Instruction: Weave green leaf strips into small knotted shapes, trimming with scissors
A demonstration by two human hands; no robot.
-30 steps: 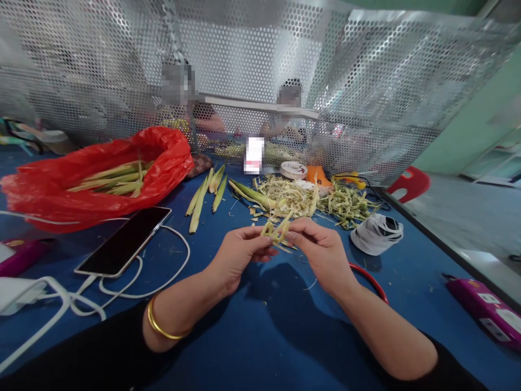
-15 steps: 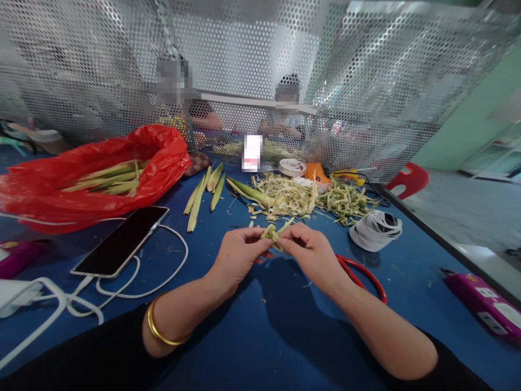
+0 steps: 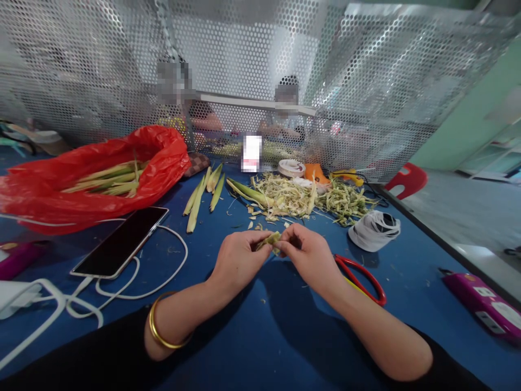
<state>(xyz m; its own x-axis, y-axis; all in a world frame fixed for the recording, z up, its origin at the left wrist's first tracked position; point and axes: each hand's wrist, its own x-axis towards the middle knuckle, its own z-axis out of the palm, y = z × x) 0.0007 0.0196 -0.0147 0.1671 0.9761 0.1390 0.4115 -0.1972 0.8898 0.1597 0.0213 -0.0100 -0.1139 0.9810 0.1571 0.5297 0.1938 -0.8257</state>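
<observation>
Near the table's middle, a small folded piece of pale green leaf (image 3: 273, 239) is pinched between the fingertips of both hands. My left hand (image 3: 242, 258) comes at it from the left, thumb and fingers closed. From the right, my right hand (image 3: 307, 248) grips its other side with thumb and forefinger. Just beyond the hands lies a heap of shredded leaf strips (image 3: 285, 195) with loose scraps around it. A long green leaf (image 3: 250, 191) rests against the heap's left side. Red-handled scissors (image 3: 372, 282) lie beside my right wrist, their blades hidden under the arm.
A red plastic bag (image 3: 163, 146) with long leaves stands left, behind a phone (image 3: 122, 244) with a white cable. Several leaves (image 3: 195, 203) lie beside it. Knotted green pieces (image 3: 344, 201), a white cord bundle (image 3: 372, 231) and a purple power strip (image 3: 482, 304) are right. People sit behind the perforated screen (image 3: 244, 60).
The leaf piece between my hands is now more compact; the end sticking up at right no longer shows. My fingers have shifted slightly around it. More of the scissors shows.
</observation>
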